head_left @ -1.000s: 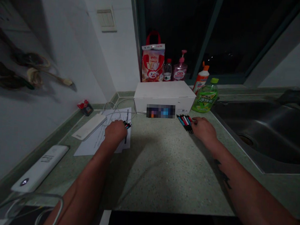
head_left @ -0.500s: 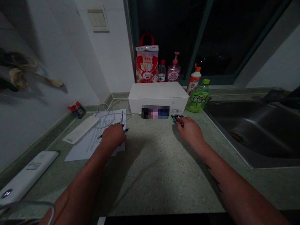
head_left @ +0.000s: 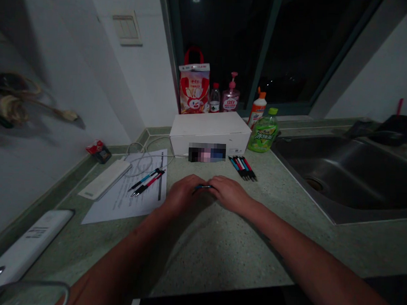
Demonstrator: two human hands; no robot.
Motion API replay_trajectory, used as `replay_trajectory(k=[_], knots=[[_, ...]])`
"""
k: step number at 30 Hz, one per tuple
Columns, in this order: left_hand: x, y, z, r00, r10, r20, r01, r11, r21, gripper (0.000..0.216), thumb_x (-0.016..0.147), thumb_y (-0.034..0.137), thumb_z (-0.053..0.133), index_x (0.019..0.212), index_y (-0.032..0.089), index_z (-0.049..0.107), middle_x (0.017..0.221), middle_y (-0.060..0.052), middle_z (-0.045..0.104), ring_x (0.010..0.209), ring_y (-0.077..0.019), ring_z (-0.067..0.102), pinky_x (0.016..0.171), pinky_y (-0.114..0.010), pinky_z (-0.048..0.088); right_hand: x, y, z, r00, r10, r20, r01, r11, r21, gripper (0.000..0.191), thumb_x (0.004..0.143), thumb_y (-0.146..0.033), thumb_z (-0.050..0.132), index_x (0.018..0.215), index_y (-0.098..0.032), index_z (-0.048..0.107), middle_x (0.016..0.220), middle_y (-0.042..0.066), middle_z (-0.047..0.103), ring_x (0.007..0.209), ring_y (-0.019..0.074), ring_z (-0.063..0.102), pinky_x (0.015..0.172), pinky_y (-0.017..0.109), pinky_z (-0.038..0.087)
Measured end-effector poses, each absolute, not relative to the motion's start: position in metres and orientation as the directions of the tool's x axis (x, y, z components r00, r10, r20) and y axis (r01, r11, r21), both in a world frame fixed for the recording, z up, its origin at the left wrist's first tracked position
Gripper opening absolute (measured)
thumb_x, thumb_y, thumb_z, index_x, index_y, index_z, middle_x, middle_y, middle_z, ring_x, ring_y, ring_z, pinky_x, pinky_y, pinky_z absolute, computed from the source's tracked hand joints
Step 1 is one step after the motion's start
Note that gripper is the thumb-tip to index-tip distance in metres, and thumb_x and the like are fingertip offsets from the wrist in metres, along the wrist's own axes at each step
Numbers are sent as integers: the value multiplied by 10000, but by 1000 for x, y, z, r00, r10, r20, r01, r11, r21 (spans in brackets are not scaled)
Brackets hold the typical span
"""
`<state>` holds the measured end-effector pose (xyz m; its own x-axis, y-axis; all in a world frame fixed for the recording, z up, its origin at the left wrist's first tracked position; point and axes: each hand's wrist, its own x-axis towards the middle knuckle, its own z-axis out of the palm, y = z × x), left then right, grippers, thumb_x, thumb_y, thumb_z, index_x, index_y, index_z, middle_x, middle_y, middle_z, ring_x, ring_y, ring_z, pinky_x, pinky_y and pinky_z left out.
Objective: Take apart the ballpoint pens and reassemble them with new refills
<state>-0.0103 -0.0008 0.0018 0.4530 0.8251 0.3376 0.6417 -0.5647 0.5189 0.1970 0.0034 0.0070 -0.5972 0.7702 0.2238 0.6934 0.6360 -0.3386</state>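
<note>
In the middle of the counter my left hand (head_left: 183, 194) and my right hand (head_left: 231, 194) meet nearly fingertip to fingertip. A dark blue pen (head_left: 203, 187) spans the small gap, its ends pinched in the fingers of both hands. Left of my left hand, a blue-and-black pen (head_left: 144, 178) and a red-and-black pen (head_left: 149, 183) lie side by side on printed paper (head_left: 120, 198). Beyond my right hand, several pens (head_left: 242, 167) in blue, red and black rest in a neat row on the counter.
A white box (head_left: 209, 128) stands behind the hands, with bottles and a red bag (head_left: 194, 91) at the window. A green bottle (head_left: 263, 132) stands left of the sink (head_left: 351, 177). A white power bank (head_left: 106, 179) and cable lie left; a long white device (head_left: 29, 244) lies nearer.
My left hand has moved right from the paper, bringing a pen with it. My right hand has left the pen row and come inward, and both hands now hold the pen.
</note>
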Motion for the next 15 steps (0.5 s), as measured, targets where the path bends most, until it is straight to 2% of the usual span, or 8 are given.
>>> replay_trajectory(k=[2, 5, 9, 12, 15], knots=[[-12, 1, 3, 396, 859, 324, 695, -511, 505, 155, 912, 264, 606, 1023, 222, 706, 987, -56, 709, 948, -219, 645, 851, -350, 496, 201, 7, 5, -556, 802, 218, 713, 595, -371, 124, 1028, -198, 573, 1073, -163, 684, 1003, 73, 668, 981, 218, 609, 836, 307, 453], [-18, 5, 7, 297, 888, 351, 726, -449, 522, 152, 900, 247, 604, 999, 214, 714, 976, -55, 715, 940, -217, 646, 856, -352, 497, 211, 13, 3, -477, 855, 206, 699, 510, -500, 153, 1042, -198, 538, 1062, -166, 686, 979, 57, 680, 913, 196, 624, 773, 275, 440], [-21, 9, 6, 204, 928, 312, 663, -365, 654, 165, 879, 288, 619, 971, 222, 739, 966, -35, 744, 899, -202, 669, 846, -339, 505, 220, 18, 1, -510, 848, 148, 593, 471, -653, 195, 1043, -194, 507, 1004, -173, 697, 833, 19, 676, 779, 168, 625, 690, 246, 424], [-20, 9, 7, 182, 963, 197, 611, -268, 745, 222, 890, 354, 574, 908, 219, 749, 815, -15, 741, 774, -189, 665, 761, -313, 502, 222, 17, 2, -505, 838, 205, 559, 499, -662, 154, 1012, -184, 556, 1036, -188, 709, 867, 21, 690, 811, 175, 636, 720, 252, 440], [-18, 7, 11, 170, 978, 118, 628, -200, 752, 350, 922, 388, 488, 730, 205, 716, 653, -4, 683, 661, -176, 628, 700, -303, 476, 222, 16, 4, -485, 821, 301, 570, 558, -604, 140, 983, -184, 608, 1075, -198, 713, 1003, 47, 700, 938, 198, 640, 818, 282, 457]])
